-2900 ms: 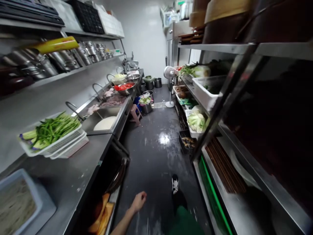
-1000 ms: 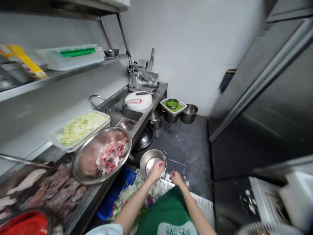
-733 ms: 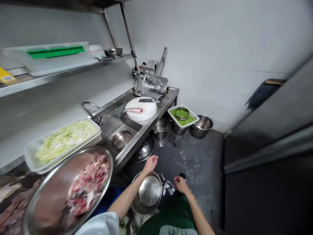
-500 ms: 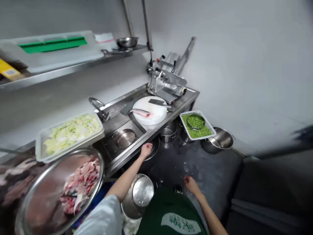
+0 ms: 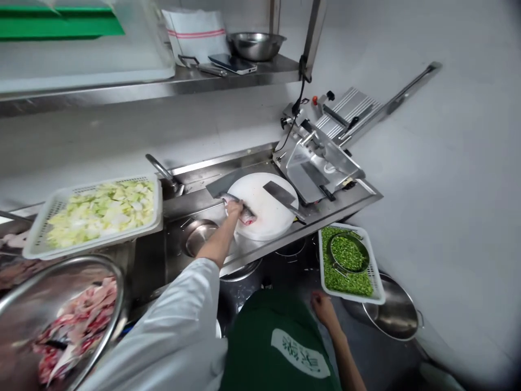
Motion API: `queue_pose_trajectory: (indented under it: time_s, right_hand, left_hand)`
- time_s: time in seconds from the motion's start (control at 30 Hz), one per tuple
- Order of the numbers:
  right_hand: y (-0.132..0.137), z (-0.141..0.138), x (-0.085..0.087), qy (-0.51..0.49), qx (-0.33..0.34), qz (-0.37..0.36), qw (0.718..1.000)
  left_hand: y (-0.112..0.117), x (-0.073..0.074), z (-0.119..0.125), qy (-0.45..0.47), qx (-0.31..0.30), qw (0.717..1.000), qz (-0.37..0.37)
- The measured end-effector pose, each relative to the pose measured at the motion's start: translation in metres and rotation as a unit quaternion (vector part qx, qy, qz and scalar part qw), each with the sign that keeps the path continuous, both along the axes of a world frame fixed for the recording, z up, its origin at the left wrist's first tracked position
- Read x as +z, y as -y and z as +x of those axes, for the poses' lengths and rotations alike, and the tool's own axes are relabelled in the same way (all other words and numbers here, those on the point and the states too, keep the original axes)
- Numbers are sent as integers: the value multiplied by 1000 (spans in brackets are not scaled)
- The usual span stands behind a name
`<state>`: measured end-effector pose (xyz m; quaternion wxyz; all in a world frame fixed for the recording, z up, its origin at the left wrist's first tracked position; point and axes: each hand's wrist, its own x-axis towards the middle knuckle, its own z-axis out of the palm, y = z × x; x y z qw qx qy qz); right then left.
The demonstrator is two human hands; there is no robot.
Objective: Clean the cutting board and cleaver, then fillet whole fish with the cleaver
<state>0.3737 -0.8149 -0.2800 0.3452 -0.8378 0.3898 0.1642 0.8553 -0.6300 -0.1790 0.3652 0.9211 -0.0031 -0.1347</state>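
My left hand [image 5: 233, 208] reaches over the sink onto a fish [image 5: 245, 214] lying on the round white cutting board [image 5: 271, 214]; its fingers curl on the fish's middle. A cleaver [image 5: 281, 196] lies on the board to the right of the fish. My right hand [image 5: 321, 306] hangs low beside my green apron, holding nothing that I can see, its fingers loosely bent.
A meat slicer [image 5: 321, 157] stands behind the board. A white tray of green peas [image 5: 349, 264] rests over a steel pot [image 5: 393, 315] on the floor. At left are a basket of chopped cabbage [image 5: 97, 209] and a steel bowl of raw meat [image 5: 61, 320]. Shelf [image 5: 163, 87] above.
I have walked down the aisle to the far end of the counter. My left hand left the floor pot and rose onto the fish. The right hand stayed low.
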Motion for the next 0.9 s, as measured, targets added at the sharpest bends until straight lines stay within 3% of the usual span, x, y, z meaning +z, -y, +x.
queue_pose_trajectory:
  time_s: [0.1, 0.23, 0.33, 0.5, 0.57, 0.67, 0.8, 0.9]
  right_hand:
    - [31, 56, 15, 33, 31, 20, 999]
    - [72, 134, 31, 99, 92, 33, 990]
    - [103, 195, 45, 151, 150, 17, 977]
    - [145, 278, 69, 185, 243, -112, 946]
    - [153, 302, 74, 165, 280, -148, 934]
    - [151, 327, 71, 127, 337, -146, 921]
    - [138, 344, 62, 107, 391, -141, 903]
    - [134, 353, 59, 98, 391, -144, 904]
  left_hand:
    - [16, -4, 7, -48, 99, 993, 50]
    - [29, -16, 3, -59, 162, 983, 63]
    - [37, -23, -3, -7, 139, 987, 85]
    - [46, -18, -9, 40, 45, 988, 143]
    - [42, -13, -6, 36, 55, 989, 129]
    - [28, -7, 2, 25, 93, 989, 112]
    - [0, -6, 6, -10, 131, 988, 84]
    - [-20, -8, 6, -49, 136, 988, 50]
